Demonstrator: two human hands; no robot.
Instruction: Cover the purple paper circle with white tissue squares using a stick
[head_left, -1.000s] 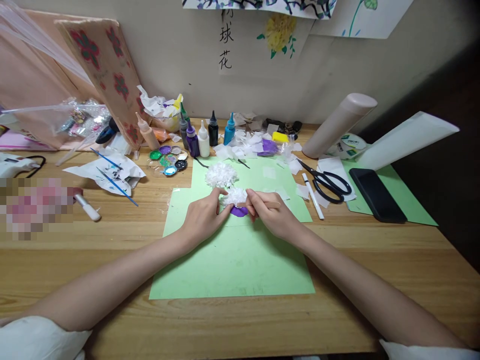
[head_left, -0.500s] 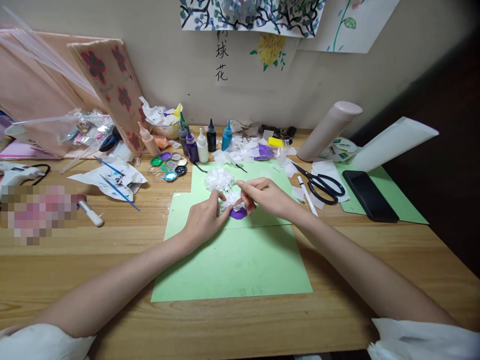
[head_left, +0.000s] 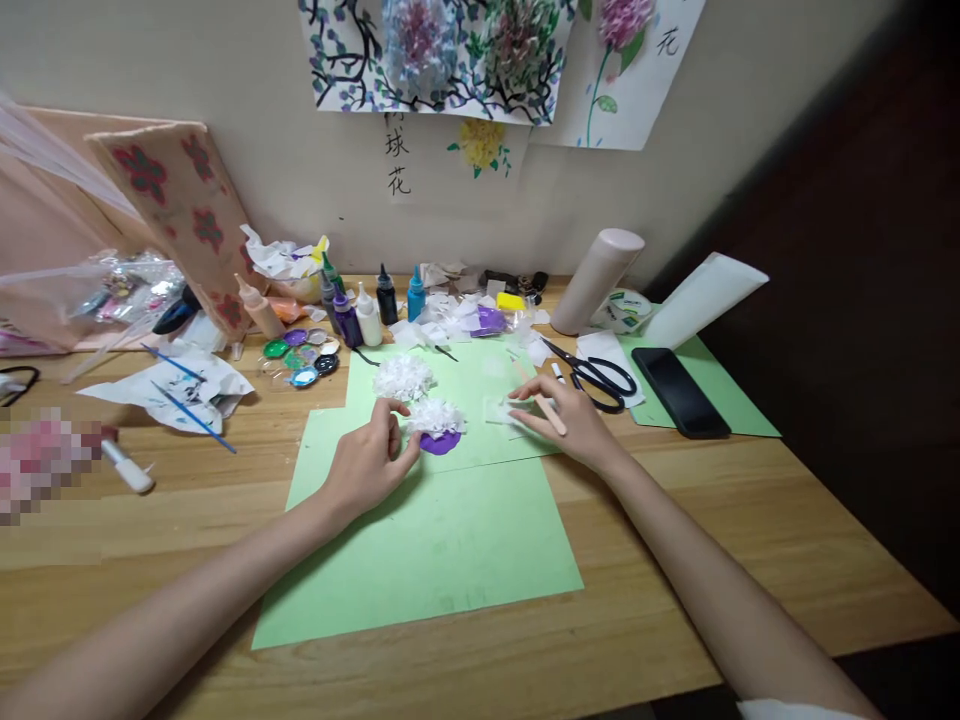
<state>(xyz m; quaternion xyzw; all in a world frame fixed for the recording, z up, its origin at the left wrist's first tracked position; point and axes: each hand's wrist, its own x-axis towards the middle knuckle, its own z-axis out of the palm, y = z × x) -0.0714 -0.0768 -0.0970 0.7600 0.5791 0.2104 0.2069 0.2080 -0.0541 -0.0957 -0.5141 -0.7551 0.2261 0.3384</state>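
My left hand is at the left edge of a fluffy white paper flower, its thumb and forefinger closed on that edge. The flower rests partly on a purple disc. A second fluffy white paper flower lies just behind it. To the right, my right hand has a flat wooden stick lodged between its fingers. Its thumb and forefinger tips reach small, pale, thin pieces on the green paper. Whether they grip one of these is hard to see.
Black scissors and a phone lie at the right. Paint bottles, paint caps and white paper scraps line the back. Brushes on crumpled tissue are at the left. A tall bottle stands back right.
My right hand has left the front flower and moved right to the pale pieces; the wooden stick now shows in it. My left hand stays by the flower. The view has shifted right and upward.
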